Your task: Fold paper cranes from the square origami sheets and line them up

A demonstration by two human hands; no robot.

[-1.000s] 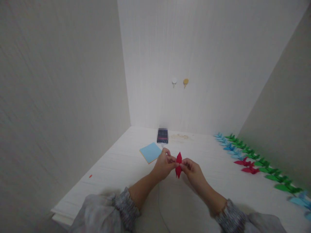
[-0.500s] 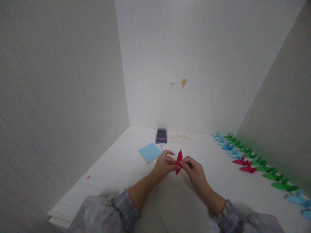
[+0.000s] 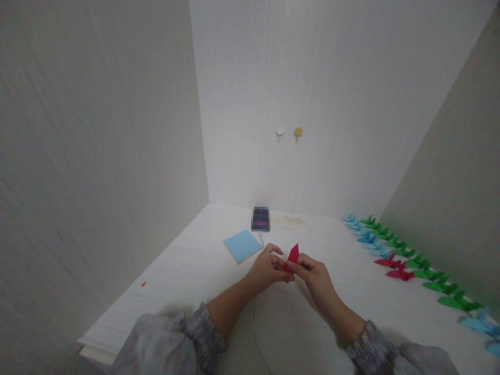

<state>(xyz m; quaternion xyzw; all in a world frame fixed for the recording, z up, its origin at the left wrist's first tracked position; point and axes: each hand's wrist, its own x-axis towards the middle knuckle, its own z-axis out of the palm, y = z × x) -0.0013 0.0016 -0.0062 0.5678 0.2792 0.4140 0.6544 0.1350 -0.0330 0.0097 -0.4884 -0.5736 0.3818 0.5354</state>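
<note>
Between my two hands is a small folded piece of red origami paper (image 3: pixel 294 253), its pointed end facing up and away from me. My left hand (image 3: pixel 267 268) grips its lower part with thumb and fingers, the index finger raised and curved. From the other side my right hand (image 3: pixel 312 273) pinches it between thumb and forefinger. The lower end of the paper is partly hidden by the fingers. Left of my left hand lies a stack of square blue paper (image 3: pixel 242 246) with an orange edge showing.
A phone with a blurred screen (image 3: pixel 261 219) stands by the back wall, its white cable (image 3: pixel 255 328) running toward me. Rows of folded paper cranes in green (image 3: pixel 433 273), blue (image 3: pixel 367 237) and red (image 3: pixel 400 272) line the right side. A small orange-red scrap (image 3: pixel 144 284) lies at left.
The red paper has tilted, its tip swinging to the right, and more of its lower end is now covered by my left fingers. Both hands have shifted only slightly.
</note>
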